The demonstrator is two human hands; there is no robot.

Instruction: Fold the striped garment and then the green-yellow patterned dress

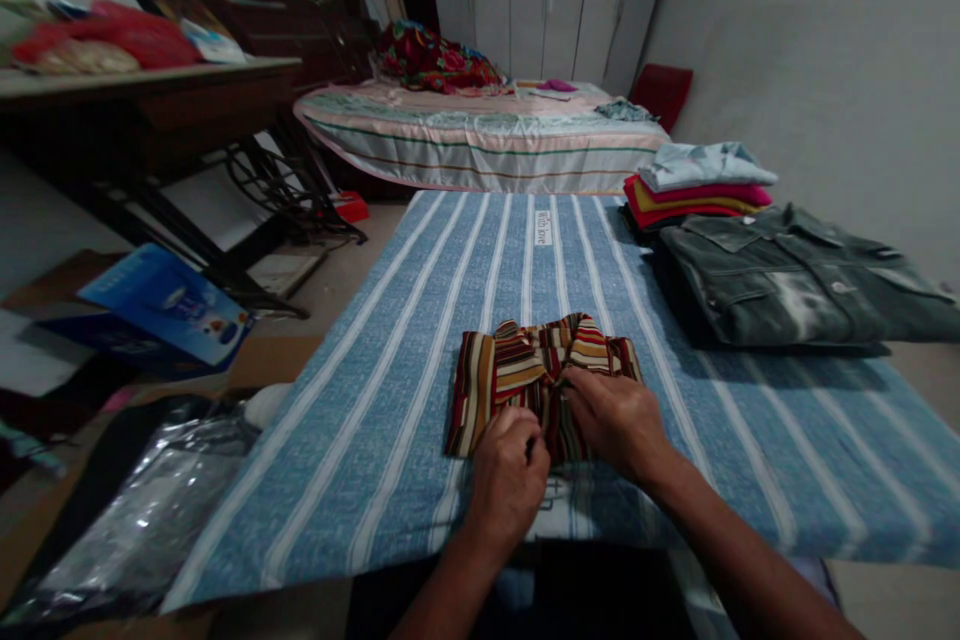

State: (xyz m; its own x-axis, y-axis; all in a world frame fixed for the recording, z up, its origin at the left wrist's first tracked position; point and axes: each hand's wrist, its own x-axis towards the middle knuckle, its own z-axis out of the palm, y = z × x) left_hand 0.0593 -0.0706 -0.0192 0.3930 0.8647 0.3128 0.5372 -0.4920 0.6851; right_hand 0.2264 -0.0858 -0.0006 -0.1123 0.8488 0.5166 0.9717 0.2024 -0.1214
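Two bare forearms [457,575] rise from the bottom edge of the frame, converging on one folded striped shirt [517,375] that lies just below and right of the frame's centre, its collar toward the top. Left hand [510,475] is palm-inward, knuckles up, fingers curled over the shirt's lower front edge; right hand [619,420] slants in from the lower right, wrist bent, fingers together and pointing left at the cloth below the collar. Both touch the shirt, but the fingertips are hidden, so I cannot tell whether either one pinches fabric. Beneath is one blue cloth [390,360] with white stripes, filling the lower middle. Right of centre sit two piles: one dark green jacket [802,275] over darker fabric, and, just behind it, one stack of folded clothes [701,185] with at least four colours showing. One blue box [172,305] and one clear plastic package [142,510] occupy the left and lower left; one bed [480,135] spans the upper middle, and one red chair [661,98] stands at upper right.
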